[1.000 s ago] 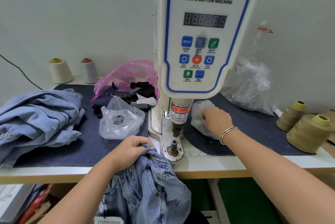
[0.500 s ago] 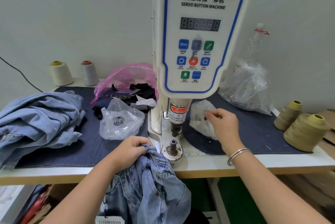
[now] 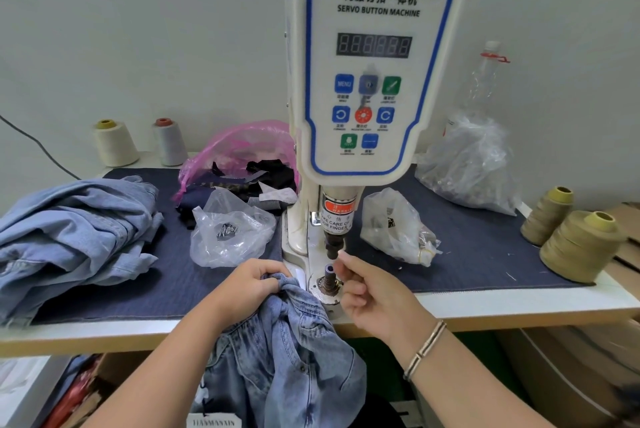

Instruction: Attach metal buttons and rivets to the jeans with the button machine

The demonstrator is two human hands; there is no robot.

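The white servo button machine stands in the middle of the table. Its upper punch hangs over the lower die. My left hand grips a bunched edge of the light-blue jeans just left of the die; the rest of the jeans hangs off the table's front edge. My right hand is at the die's right side, thumb and forefinger pinched together right under the punch. Whether they hold anything is too small to see.
A clear bag of metal parts lies right of the machine, another lies to its left. More jeans are piled far left. Thread cones stand at the right edge, and a pink bag of scraps sits behind.
My right hand left the clear bag on the right and came left and toward me, up to the punch and die. My left hand stayed on the jeans.
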